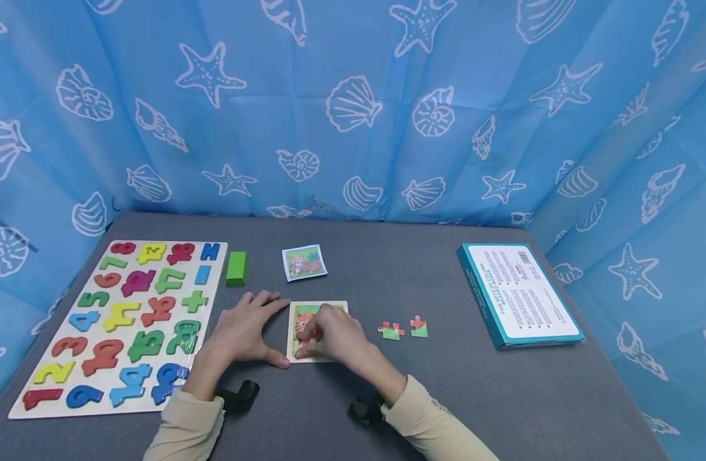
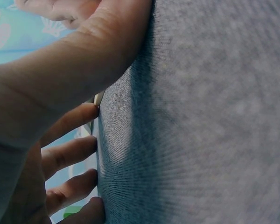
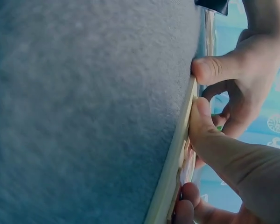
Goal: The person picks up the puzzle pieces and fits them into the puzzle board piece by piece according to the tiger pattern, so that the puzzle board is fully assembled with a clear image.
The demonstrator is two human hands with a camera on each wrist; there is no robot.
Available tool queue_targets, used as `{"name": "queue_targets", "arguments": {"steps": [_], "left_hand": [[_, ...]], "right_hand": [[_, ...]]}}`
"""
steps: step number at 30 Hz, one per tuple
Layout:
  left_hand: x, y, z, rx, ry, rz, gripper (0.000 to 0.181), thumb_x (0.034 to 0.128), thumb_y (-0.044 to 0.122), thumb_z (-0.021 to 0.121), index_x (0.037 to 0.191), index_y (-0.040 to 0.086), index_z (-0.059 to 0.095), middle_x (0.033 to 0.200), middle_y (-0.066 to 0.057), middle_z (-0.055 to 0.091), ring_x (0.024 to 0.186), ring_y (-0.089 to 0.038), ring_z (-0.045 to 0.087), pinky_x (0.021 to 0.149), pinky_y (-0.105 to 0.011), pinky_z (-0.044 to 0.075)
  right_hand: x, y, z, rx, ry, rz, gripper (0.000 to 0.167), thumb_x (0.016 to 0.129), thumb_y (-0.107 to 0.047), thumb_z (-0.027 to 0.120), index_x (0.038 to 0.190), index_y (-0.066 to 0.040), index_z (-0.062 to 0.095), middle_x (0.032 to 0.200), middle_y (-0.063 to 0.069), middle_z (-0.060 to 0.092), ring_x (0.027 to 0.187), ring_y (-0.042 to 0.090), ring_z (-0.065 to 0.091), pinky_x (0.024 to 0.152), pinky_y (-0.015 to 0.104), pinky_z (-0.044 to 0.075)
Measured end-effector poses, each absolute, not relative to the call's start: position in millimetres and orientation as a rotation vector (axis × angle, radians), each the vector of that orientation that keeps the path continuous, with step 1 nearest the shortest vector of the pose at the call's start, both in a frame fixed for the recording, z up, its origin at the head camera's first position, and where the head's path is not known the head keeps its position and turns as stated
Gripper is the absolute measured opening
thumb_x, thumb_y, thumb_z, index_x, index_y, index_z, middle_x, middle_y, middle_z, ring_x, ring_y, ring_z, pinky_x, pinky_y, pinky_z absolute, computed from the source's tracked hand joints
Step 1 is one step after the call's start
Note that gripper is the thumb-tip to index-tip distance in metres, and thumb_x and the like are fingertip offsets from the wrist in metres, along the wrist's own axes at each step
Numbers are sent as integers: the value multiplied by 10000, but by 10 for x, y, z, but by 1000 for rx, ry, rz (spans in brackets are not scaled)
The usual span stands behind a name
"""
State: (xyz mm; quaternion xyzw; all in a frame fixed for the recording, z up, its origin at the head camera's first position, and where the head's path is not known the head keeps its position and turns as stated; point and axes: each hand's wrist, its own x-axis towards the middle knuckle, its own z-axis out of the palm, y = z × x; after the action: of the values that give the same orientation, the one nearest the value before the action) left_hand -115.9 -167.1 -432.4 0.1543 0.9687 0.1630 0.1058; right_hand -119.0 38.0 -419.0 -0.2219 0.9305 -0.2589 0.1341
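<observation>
A small wooden jigsaw tray (image 1: 338,353) with a red-and-green animal picture lies on the grey table in the head view. My left hand (image 1: 246,328) rests with fingers spread at the tray's left side, its thumb at the lower left corner. Over the picture my right hand (image 1: 335,336) is bent, thumb and fingers around a jigsaw piece (image 3: 188,170) seen edge-on in the right wrist view; much of it is hidden. Two loose jigsaw pieces, one left (image 1: 392,331) and one right (image 1: 418,326), lie right of the tray.
A number board (image 1: 18,410) with coloured numerals lies at the left. A green block (image 1: 236,269) and a picture card (image 1: 304,262) are behind the hands. A teal-and-white box (image 1: 522,294) lies at the right. A blue shell-patterned curtain (image 1: 387,160) hangs behind the table.
</observation>
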Motion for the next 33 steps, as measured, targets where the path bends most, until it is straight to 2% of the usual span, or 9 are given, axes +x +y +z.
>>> {"name": "queue_targets", "arguments": {"steps": [10, 19, 27, 30, 33], "left_hand": [[-1156, -1676, -4340, 451, 2850, 480, 1103, 584, 670, 907, 1499, 192, 520, 1540, -138, 488, 1242, -349, 487, 887, -619, 504], [-1169, -1676, -4336, 454, 2829, 475, 1106, 590, 682, 897, 1508, 202, 506, 1549, -139, 477, 1234, -347, 483, 886, -619, 502], [-1172, -1673, -4333, 451, 2821, 473, 1108, 598, 674, 899, 1514, 198, 497, 1560, -146, 464, 1238, -353, 474, 893, -631, 494], [-1172, -1678, -4333, 453, 2823, 474, 1110, 593, 670, 903, 1513, 200, 498, 1556, -146, 467, 1221, -346, 477, 879, -619, 497], [-1173, -1678, -4337, 452, 2826, 474, 1110, 594, 670, 903, 1515, 202, 497, 1557, -141, 467, 1221, -343, 476, 880, -617, 498]], "right_hand": [[-1188, 346, -4190, -569, 2723, -723, 236, 704, -315, 941, 899, -216, 851, 831, -112, 769, 624, 20, 404, 516, 237, 295], [-1176, 512, -4057, -829, 2779, -561, 320, 812, -344, 876, 1084, -187, 815, 902, 12, 679, 691, 67, 443, 534, 211, 316], [-1202, 872, -3859, -788, 2795, -618, 357, 861, -306, 833, 1168, -131, 783, 1040, 110, 703, 829, 183, 574, 642, 310, 460], [-1194, 1006, -3833, -757, 2816, -614, 360, 855, -278, 839, 1175, -125, 779, 1074, 123, 703, 863, 209, 604, 654, 330, 473], [-1180, 1126, -3826, -715, 2844, -579, 371, 846, -263, 846, 1182, -124, 775, 1063, 119, 696, 817, 180, 578, 608, 292, 437]]}}
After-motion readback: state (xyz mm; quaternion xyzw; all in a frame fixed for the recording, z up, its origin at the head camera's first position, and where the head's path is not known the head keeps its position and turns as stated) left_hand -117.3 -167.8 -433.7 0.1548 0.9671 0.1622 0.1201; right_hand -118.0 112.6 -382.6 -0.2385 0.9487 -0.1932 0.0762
